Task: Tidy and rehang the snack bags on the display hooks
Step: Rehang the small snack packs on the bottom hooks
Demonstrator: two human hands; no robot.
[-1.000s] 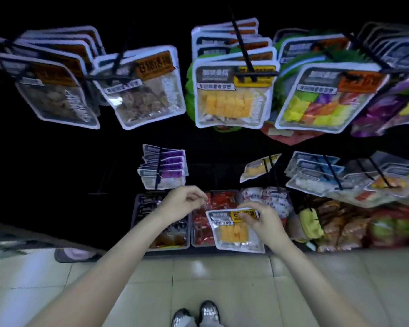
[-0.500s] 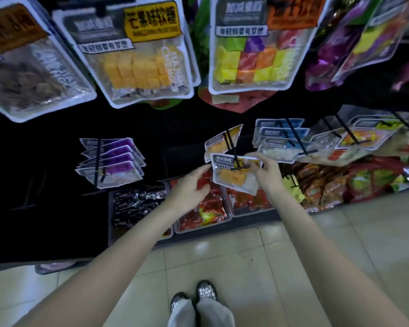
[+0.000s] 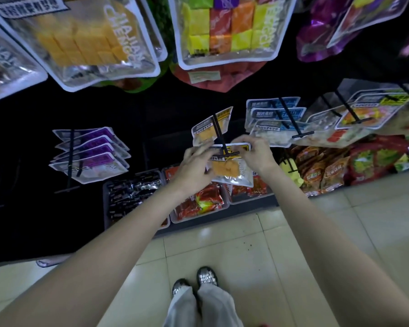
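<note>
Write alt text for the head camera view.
Both hands, left and right, hold a mango bag at the tip of a black hook, where another mango bag hangs. Purple bags hang left.

The top edge cuts off the big upper bags (image 3: 99, 41); the left hand (image 3: 194, 166) hides the held bag's (image 3: 232, 171) left corner.
</note>
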